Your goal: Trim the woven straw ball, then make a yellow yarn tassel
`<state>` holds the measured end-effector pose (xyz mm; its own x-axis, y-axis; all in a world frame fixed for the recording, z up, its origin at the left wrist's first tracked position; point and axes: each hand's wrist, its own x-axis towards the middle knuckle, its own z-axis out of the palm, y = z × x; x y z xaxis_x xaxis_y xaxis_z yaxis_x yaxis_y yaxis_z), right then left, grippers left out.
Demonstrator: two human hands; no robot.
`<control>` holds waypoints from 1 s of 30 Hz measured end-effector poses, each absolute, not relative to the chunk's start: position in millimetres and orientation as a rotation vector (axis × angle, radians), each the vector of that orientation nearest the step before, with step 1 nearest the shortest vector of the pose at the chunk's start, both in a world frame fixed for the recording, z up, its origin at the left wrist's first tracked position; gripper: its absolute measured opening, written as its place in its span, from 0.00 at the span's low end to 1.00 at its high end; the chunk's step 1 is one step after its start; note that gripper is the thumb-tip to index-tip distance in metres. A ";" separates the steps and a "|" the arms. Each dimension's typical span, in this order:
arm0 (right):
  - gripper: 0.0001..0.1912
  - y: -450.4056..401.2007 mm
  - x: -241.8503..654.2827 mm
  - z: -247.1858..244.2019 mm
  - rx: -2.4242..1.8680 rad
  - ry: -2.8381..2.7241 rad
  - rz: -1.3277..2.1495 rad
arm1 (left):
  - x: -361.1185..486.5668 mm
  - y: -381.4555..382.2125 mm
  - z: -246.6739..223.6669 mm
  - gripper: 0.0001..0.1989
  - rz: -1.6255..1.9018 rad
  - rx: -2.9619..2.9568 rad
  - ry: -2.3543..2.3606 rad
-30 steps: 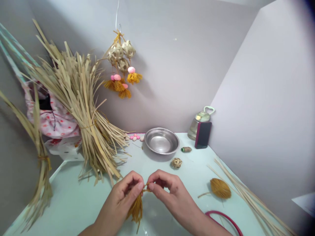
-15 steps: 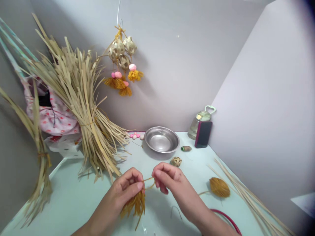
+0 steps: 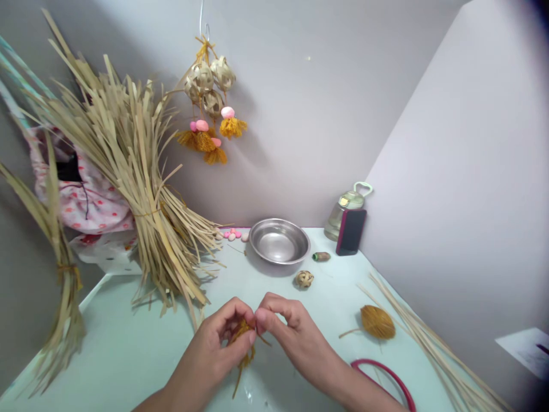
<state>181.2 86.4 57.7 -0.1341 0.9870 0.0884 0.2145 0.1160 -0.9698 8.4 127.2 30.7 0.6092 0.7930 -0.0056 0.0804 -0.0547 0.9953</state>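
Note:
My left hand (image 3: 214, 349) is closed around a mustard-yellow yarn tassel (image 3: 247, 359), whose loose strands hang below the fingers. Thumb and forefinger of my right hand (image 3: 295, 337) are pinched together against the left fingertips, at the top of the tassel. They grip a strand of its yarn; a short end (image 3: 265, 341) sticks out under the right fingers. The exact pinch point is hidden behind the fingertips. Beyond the hands lies a small woven straw ball (image 3: 304, 279), and to their right a wound ball of mustard yarn (image 3: 377, 322).
A steel bowl (image 3: 279, 243) stands at the back, near pink beads (image 3: 232, 234). A large bundle of straw strips (image 3: 141, 171) fills the left. Phone (image 3: 351, 232) and jug (image 3: 337, 220) stand back right. Straw strips (image 3: 420, 332) and a red loop (image 3: 401, 386) lie right. Woven-ball ornaments (image 3: 205, 86) hang above.
My right hand has moved left to meet the left fingertips; the yarn loop formerly stretched between the hands no longer shows. The tassel is now more covered by the left hand. The view shifted slightly.

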 end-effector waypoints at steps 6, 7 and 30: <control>0.12 89.0 182.8 59.0 -1.283 -1.432 1.049 | 5.5 128.4 31.0 0.09 0.689 1.436 0.733; 0.11 89.0 183.0 59.4 -1.285 -1.420 1.062 | 5.2 127.4 33.6 0.11 0.691 1.428 0.749; 0.03 84.6 179.7 63.8 -1.298 -1.391 1.124 | 5.1 126.5 34.4 0.12 0.685 1.481 0.796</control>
<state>179.7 84.6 63.8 -0.0456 0.9985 0.0289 0.1820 0.0368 -0.9826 5.1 126.5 34.4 0.5842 0.8105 -0.0431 0.0786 -0.0037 0.9969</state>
